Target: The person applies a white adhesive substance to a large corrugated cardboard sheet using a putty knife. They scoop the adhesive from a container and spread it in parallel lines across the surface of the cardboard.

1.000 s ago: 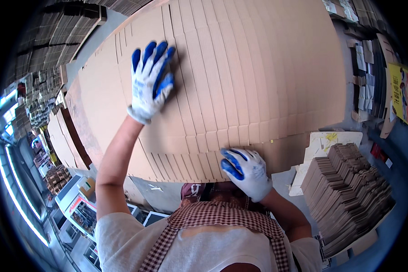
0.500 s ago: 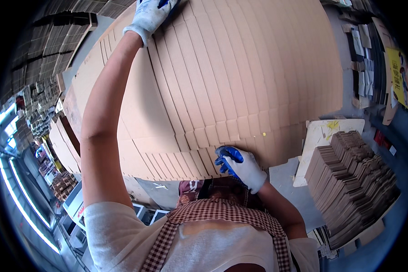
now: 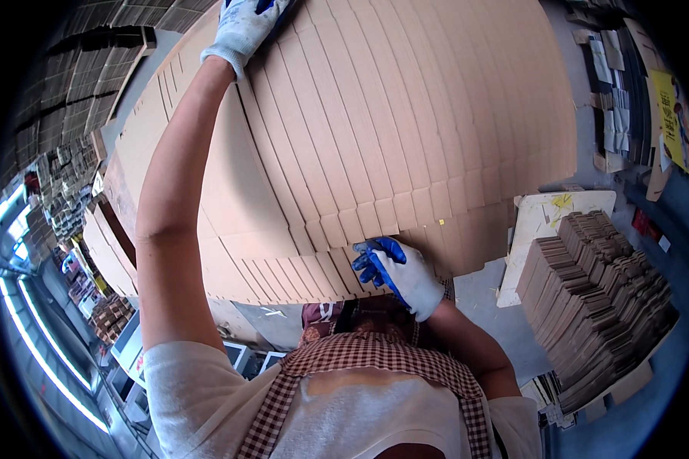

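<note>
A broad spread of overlapping flat brown cardboard sheets [image 3: 406, 115] lies in front of me, their edges fanned out in staggered rows. My left hand [image 3: 246, 29], in a white glove with a blue palm, reaches to the far left part of the sheets. It rests on them with its fingers stretched out, though the top of the picture cuts off the tips. Close to my body, my right hand [image 3: 402, 274], gloved the same way, is over the near edge of the sheets. Its blue fingers are apart and slightly bent, with nothing seen between them.
Stacked cardboard pieces [image 3: 589, 306] stand at the right, beside a pale board [image 3: 563, 206] with yellow marks. Farther right are more stacks and a yellow poster [image 3: 675, 122]. Tall cardboard piles [image 3: 84, 76] fill the far left.
My right hand has shifted slightly left along the near edge, its fingers spreading a little more. My left hand stays on the far sheets. The view has shifted slightly.
</note>
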A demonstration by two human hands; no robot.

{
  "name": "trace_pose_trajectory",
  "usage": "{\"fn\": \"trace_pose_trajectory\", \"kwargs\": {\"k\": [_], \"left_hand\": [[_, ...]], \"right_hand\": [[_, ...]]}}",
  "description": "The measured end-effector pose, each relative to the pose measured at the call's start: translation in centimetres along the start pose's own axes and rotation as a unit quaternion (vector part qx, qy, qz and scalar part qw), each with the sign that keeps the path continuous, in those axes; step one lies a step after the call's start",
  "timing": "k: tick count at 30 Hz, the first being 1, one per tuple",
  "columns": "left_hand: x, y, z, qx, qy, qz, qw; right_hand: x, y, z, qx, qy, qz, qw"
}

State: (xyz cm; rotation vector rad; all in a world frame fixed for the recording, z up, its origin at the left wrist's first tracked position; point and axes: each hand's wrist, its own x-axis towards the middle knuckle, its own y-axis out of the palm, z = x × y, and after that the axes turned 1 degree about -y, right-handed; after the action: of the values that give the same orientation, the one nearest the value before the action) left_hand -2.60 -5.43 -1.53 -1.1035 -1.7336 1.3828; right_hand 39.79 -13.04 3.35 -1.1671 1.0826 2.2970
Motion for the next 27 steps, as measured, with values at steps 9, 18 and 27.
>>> {"fn": "trace_pose_trajectory", "kwargs": {"k": [9,18,27], "left_hand": [[0.1,-0.1,0.3,-0.030,0.013,-0.010,0.999],[0.3,0.3,0.7,-0.046,0.022,-0.038,0.998],[0.3,0.4,0.4,-0.041,0.022,-0.036,0.998]], "right_hand": [[0.6,-0.4,-0.1,0.062,0.072,0.035,0.995],[-0.1,1.0,0.4,0.183,0.097,-0.018,0.978],[-0.6,1.4,0.3,0.191,0.094,-0.056,0.975]]}}
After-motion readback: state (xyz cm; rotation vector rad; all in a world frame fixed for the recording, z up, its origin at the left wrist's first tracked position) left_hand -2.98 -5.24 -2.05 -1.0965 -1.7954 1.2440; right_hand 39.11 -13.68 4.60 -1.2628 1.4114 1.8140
